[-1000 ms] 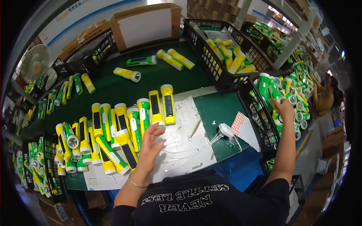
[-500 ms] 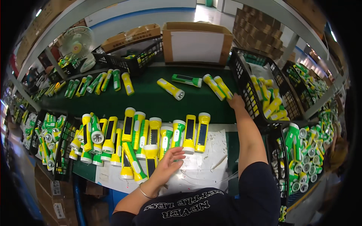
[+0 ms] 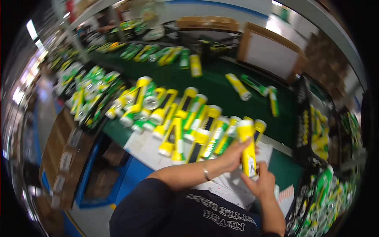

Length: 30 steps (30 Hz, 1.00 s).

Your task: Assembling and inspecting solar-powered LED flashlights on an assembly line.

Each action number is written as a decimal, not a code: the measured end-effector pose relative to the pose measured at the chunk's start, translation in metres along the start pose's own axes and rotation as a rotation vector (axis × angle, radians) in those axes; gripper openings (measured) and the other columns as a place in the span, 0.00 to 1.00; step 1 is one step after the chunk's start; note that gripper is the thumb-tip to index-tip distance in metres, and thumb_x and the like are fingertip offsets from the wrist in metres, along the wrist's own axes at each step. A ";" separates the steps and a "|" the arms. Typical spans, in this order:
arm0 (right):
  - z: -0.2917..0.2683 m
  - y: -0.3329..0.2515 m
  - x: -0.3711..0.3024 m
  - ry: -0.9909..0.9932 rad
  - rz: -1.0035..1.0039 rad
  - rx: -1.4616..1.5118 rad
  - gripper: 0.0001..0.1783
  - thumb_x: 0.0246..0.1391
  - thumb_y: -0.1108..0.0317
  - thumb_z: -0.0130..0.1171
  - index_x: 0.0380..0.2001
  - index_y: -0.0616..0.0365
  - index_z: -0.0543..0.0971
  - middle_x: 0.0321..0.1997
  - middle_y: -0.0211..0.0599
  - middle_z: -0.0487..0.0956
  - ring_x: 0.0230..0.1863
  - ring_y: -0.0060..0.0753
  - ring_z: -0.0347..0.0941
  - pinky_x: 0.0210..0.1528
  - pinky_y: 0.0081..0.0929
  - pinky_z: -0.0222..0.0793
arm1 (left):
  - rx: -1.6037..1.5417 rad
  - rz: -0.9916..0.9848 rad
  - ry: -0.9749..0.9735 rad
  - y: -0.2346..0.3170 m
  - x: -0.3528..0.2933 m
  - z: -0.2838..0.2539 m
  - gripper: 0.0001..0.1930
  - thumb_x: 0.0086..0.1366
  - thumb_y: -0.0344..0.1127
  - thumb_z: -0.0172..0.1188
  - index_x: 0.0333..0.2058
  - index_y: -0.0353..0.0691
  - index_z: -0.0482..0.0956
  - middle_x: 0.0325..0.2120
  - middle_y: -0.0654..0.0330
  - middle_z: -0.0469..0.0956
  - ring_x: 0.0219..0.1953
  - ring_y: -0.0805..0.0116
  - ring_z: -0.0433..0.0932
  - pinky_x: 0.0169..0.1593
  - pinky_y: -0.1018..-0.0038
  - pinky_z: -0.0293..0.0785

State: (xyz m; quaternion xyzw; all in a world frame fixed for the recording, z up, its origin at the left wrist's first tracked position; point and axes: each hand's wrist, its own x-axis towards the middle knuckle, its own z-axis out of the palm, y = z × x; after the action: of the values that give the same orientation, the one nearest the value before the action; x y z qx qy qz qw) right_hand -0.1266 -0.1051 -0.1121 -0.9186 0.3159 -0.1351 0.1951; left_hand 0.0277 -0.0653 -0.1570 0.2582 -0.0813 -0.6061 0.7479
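A yellow flashlight [image 3: 248,152] with a wide head stands nearly upright in front of me. My left hand [image 3: 233,156] is wrapped round its middle. At its lower end my right hand [image 3: 263,182] closes in with thumb and fingers on either side; motion blur softens the exact contact. Just beyond my hands, yellow and green flashlights [image 3: 189,112] lie in a crowded row, some with dark panels showing. They rest on a white sheet [image 3: 146,148] over the green bench [image 3: 154,79].
Black crates of flashlights stand at the left [image 3: 100,104] and right [image 3: 302,126]. Several flashlights lie along the back, including a loose yellow one [image 3: 238,87]. A cardboard box [image 3: 272,51] stands behind the bench. A blue bin [image 3: 98,173] sits below left.
My right hand has come back from the far right side of the bench, where one fewer flashlight lies. Both hands have met at the yellow flashlight. The view has swung left.
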 end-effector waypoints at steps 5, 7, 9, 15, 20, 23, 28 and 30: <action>0.019 -0.009 -0.035 -0.072 -0.009 0.340 0.21 0.38 0.64 0.65 0.37 0.56 0.70 0.20 0.36 0.76 0.15 0.19 0.67 0.19 0.18 0.59 | 0.098 -0.195 0.079 -0.002 -0.022 -0.006 0.21 0.61 0.51 0.53 0.45 0.44 0.62 0.30 0.57 0.72 0.31 0.67 0.75 0.31 0.71 0.75; 0.014 -0.011 -0.035 -0.113 0.097 0.376 0.22 0.37 0.62 0.66 0.37 0.54 0.71 0.21 0.35 0.77 0.15 0.29 0.69 0.19 0.24 0.63 | 0.095 -0.200 0.137 0.001 -0.030 -0.017 0.20 0.61 0.50 0.52 0.43 0.42 0.66 0.31 0.57 0.72 0.34 0.66 0.76 0.32 0.69 0.76; 0.011 -0.013 -0.031 -0.096 0.074 0.388 0.20 0.41 0.60 0.64 0.38 0.52 0.72 0.21 0.35 0.77 0.16 0.30 0.69 0.20 0.25 0.62 | 0.083 -0.210 0.154 0.008 -0.040 -0.023 0.20 0.63 0.49 0.50 0.43 0.37 0.68 0.32 0.57 0.73 0.34 0.67 0.76 0.33 0.71 0.76; 0.014 -0.011 -0.040 -0.047 0.052 0.396 0.18 0.44 0.58 0.62 0.38 0.54 0.73 0.22 0.32 0.76 0.18 0.31 0.69 0.22 0.26 0.63 | 0.249 -0.202 0.160 0.011 -0.051 -0.029 0.21 0.64 0.50 0.46 0.45 0.38 0.67 0.30 0.58 0.73 0.27 0.69 0.74 0.29 0.74 0.74; 0.013 -0.011 -0.045 -0.088 0.070 0.413 0.11 0.49 0.61 0.56 0.31 0.56 0.72 0.27 0.39 0.75 0.29 0.41 0.74 0.30 0.32 0.68 | 0.232 -0.211 0.112 0.006 -0.049 -0.032 0.19 0.66 0.48 0.45 0.44 0.38 0.66 0.30 0.57 0.73 0.28 0.69 0.73 0.29 0.72 0.75; 0.018 -0.012 -0.039 0.072 -0.116 0.308 0.06 0.50 0.66 0.54 0.27 0.57 0.73 0.26 0.39 0.73 0.27 0.44 0.72 0.27 0.33 0.67 | 0.264 -0.159 0.140 0.005 -0.050 -0.027 0.17 0.65 0.45 0.48 0.43 0.37 0.66 0.29 0.56 0.73 0.27 0.68 0.74 0.28 0.73 0.75; 0.016 -0.027 -0.025 0.153 -0.314 0.047 0.03 0.46 0.69 0.57 0.25 0.54 0.74 0.23 0.33 0.71 0.18 0.36 0.70 0.19 0.28 0.65 | 0.506 -0.045 0.025 0.011 -0.059 -0.018 0.17 0.66 0.44 0.46 0.45 0.37 0.65 0.32 0.57 0.73 0.28 0.69 0.73 0.29 0.74 0.75; 0.018 -0.030 -0.019 0.163 -0.424 -0.139 0.05 0.43 0.67 0.59 0.24 0.52 0.74 0.21 0.31 0.69 0.16 0.34 0.68 0.18 0.28 0.63 | 0.554 -0.031 0.027 0.008 -0.060 -0.022 0.17 0.66 0.44 0.45 0.46 0.38 0.65 0.31 0.57 0.73 0.29 0.71 0.73 0.31 0.75 0.74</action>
State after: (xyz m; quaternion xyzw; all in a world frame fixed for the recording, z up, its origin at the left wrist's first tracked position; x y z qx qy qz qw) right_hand -0.1189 -0.0661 -0.1166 -0.9617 0.1390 -0.2248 0.0722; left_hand 0.0295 -0.0012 -0.1601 0.4624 -0.2300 -0.5686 0.6403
